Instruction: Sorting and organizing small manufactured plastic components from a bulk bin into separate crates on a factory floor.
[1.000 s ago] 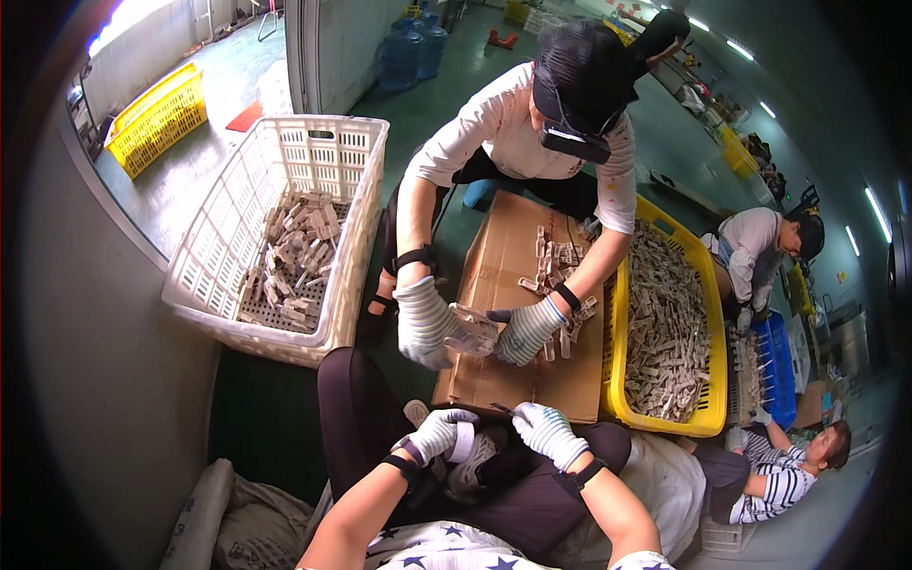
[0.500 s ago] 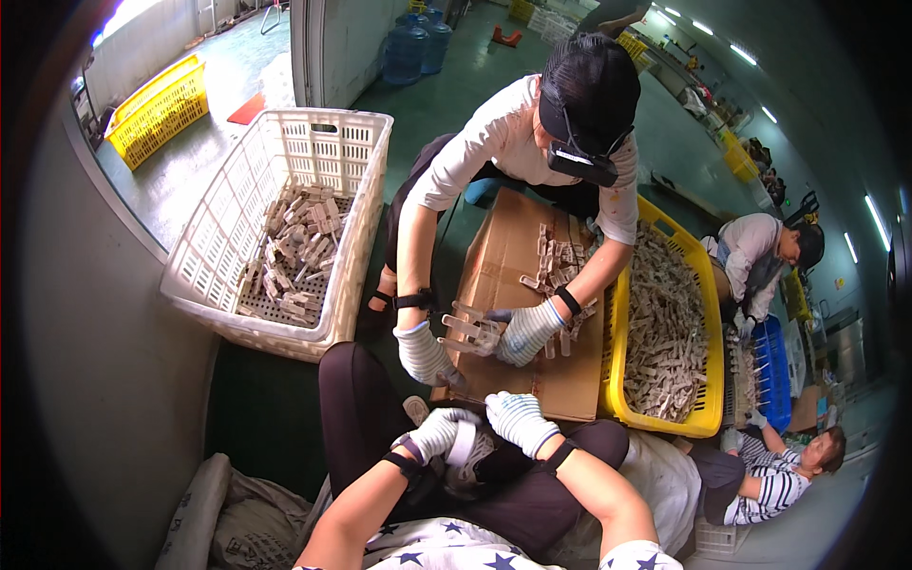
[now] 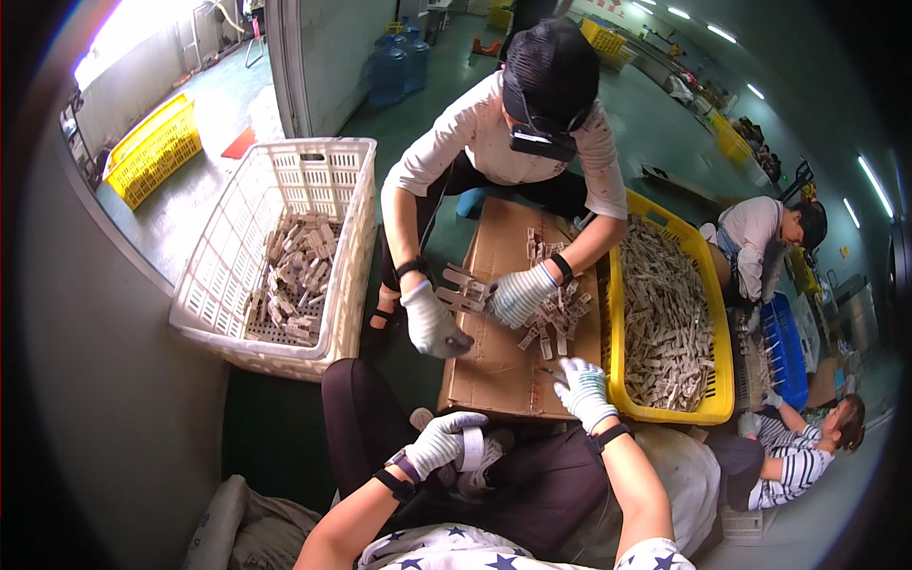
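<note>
My left hand (image 3: 439,445), in a striped knitted glove, is closed over my lap on a white band (image 3: 471,449) that looks like a roll of tape. My right hand (image 3: 585,391), gloved the same way, is at the near right edge of a cardboard box (image 3: 494,366). Its fingers are bent together near a thin dark sliver; I cannot make out what they hold. Across the box, a co-worker's gloved hand (image 3: 521,296) grips a fan of pale clip-like pieces (image 3: 463,290). More loose pieces (image 3: 556,313) lie on the cardboard.
A white crate (image 3: 347,285) with some pieces stands left. A yellow crate (image 3: 724,380) heaped with them touches the box's right side. Farther right, two people work by a blue crate (image 3: 787,351). A white sack (image 3: 679,475) lies beside my right leg.
My right hand has moved away from the left, up and right to the box's edge. My left hand stays on the white band. The co-worker's left-side hand has come away from the clip-like pieces.
</note>
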Available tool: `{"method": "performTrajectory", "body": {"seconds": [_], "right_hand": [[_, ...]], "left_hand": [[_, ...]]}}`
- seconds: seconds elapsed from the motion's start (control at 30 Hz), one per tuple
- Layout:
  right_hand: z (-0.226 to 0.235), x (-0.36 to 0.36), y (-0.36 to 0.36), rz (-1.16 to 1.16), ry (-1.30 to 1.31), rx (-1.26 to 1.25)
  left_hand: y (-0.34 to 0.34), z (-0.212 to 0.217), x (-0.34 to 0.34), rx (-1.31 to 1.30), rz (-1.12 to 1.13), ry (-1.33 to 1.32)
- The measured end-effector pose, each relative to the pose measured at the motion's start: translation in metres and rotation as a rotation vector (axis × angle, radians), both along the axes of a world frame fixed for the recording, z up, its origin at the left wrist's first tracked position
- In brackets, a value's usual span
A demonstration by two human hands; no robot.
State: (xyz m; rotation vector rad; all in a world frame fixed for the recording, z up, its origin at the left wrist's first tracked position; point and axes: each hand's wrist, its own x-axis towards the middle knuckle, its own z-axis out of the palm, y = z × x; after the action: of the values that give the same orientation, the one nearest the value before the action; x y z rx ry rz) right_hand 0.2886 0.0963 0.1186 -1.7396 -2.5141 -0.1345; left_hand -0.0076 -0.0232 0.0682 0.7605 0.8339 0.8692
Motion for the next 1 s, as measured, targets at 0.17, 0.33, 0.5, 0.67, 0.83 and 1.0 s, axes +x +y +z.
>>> {"method": "performTrajectory", "body": {"seconds": [0.17, 0.33, 0.5, 0.67, 0.83, 1.0], "right_hand": [[0.003, -0.036, -0.025, -0.027, 0.899, -0.592], [-0.001, -0.079, -0.054, 0.235, 1.439, -1.074], [0.02, -0.093, -0.033, 0.144, 1.65, -1.181], [0.02, -0.087, 0.011, 0.285, 1.778, -1.05], [0.021, -0.081, 0.051, 0.263, 1.873, -0.891], [0.034, -0.064, 0.08, 0.099, 1.955, -0.796]], "left_hand": [[0.029, 0.018, 0.002, 0.135, 0.054, 0.043], [0.071, 0.077, 0.002, 0.086, -0.183, -0.036], [0.122, 0.084, 0.016, 0.133, -0.064, 0.177], [0.197, 0.115, 0.03, 0.157, 0.006, 0.261], [0.254, 0.141, 0.058, 0.27, -0.155, 0.243], [0.307, 0.107, 0.08, 0.181, 0.059, 0.282]]}}
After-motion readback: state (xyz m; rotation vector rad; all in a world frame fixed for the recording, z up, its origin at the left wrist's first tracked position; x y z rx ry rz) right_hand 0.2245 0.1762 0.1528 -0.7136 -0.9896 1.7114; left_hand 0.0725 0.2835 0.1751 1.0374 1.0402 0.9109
